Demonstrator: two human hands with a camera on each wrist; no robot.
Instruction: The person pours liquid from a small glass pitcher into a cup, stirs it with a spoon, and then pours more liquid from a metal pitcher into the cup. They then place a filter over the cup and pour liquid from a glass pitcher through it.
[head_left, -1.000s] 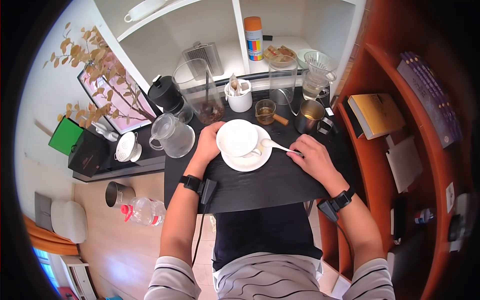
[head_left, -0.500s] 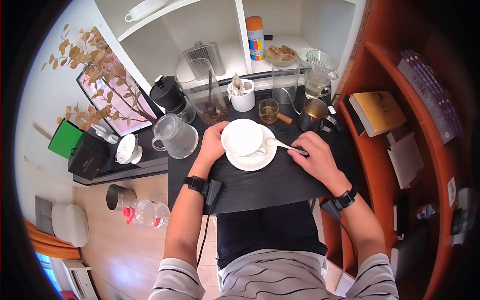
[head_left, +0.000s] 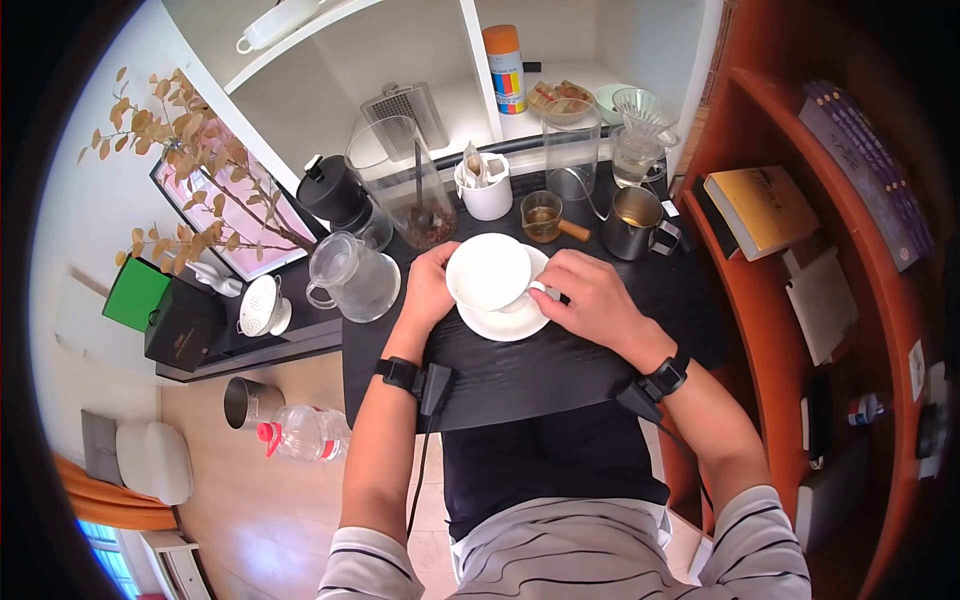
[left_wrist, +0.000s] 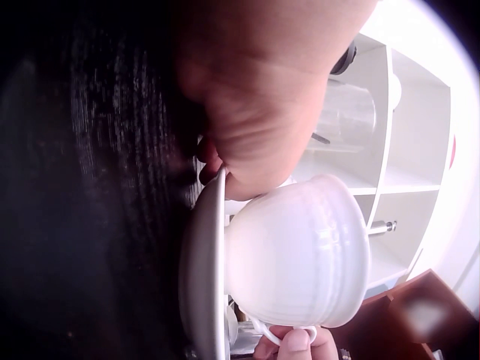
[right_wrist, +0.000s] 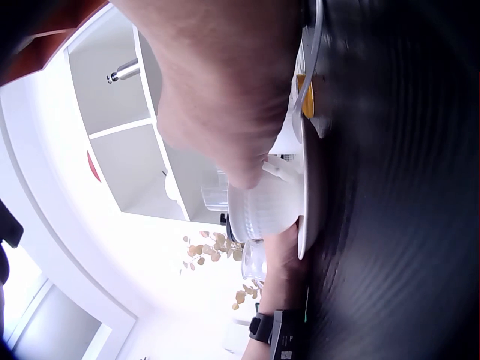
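Note:
A white teacup [head_left: 488, 270] stands upright on a white saucer [head_left: 503, 325] near the middle of the black table [head_left: 520, 385]. My left hand [head_left: 430, 290] grips the saucer's left rim; in the left wrist view its fingertips [left_wrist: 208, 156] curl past the edge beside the cup. From the other side, my right hand [head_left: 590, 300] pinches the cup's handle [head_left: 537, 290] between thumb and fingers. A spoon [right_wrist: 309, 79] lies across the saucer's edge in the right wrist view, under that hand; the head view hides it.
Behind the cup are a white tub of sachets [head_left: 486, 190], a small wood-handled glass pitcher [head_left: 541, 218] and a metal jug [head_left: 632, 225]. A glass server [head_left: 352, 280], a black grinder [head_left: 335, 195] and a tall glass canister [head_left: 425, 215] stand left. The bookcase [head_left: 740, 300] borders the right.
My right hand has let go of the spoon's handle and moved left and up onto the teacup's handle. My left hand stays at the saucer's rim.

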